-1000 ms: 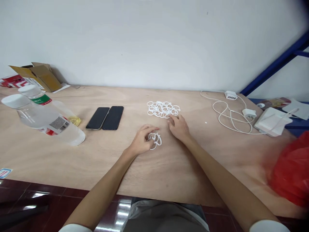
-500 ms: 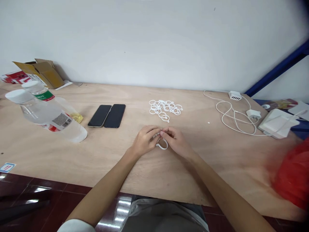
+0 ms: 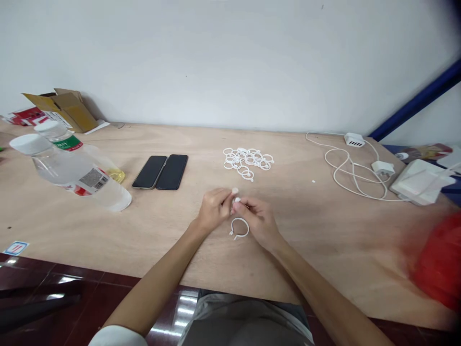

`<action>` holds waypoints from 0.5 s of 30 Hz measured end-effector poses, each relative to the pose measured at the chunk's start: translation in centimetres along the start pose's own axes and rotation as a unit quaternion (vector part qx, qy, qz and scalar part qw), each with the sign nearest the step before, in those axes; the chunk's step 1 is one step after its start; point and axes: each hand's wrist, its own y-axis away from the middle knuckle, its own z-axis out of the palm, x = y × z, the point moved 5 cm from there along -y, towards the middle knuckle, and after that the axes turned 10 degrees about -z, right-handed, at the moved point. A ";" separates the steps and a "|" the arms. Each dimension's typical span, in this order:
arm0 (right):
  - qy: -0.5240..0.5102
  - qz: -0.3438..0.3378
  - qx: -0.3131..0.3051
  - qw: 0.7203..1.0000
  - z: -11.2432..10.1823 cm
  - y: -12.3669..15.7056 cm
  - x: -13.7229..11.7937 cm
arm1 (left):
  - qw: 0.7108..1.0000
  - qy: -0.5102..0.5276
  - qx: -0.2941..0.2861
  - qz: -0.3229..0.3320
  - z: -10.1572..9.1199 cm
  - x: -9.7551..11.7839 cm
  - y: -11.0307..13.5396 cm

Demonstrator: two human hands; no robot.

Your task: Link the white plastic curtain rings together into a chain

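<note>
My left hand (image 3: 213,209) and my right hand (image 3: 256,219) meet over the middle of the wooden table (image 3: 173,221). Both pinch small white plastic rings between their fingertips. One white ring (image 3: 240,228) hangs or lies just below the fingers, near the right hand. A pile of several more white rings (image 3: 248,160) lies on the table beyond the hands.
Two black phones (image 3: 161,171) lie side by side to the left. Two clear water bottles (image 3: 68,170) stand at far left, a cardboard box (image 3: 59,109) behind them. White cables with chargers (image 3: 355,168) and a white box (image 3: 418,180) lie at right. Something red (image 3: 437,259) blurs the right edge.
My right hand drew back from the ring pile to meet my left hand. Both hands then rose slightly, and one ring now dangles below them.
</note>
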 end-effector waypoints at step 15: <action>0.406 -0.156 0.027 0.900 -5.6 -4.5 2.1 | 0.989 0.114 -0.081 -0.054 0.5 -1.0 -0.2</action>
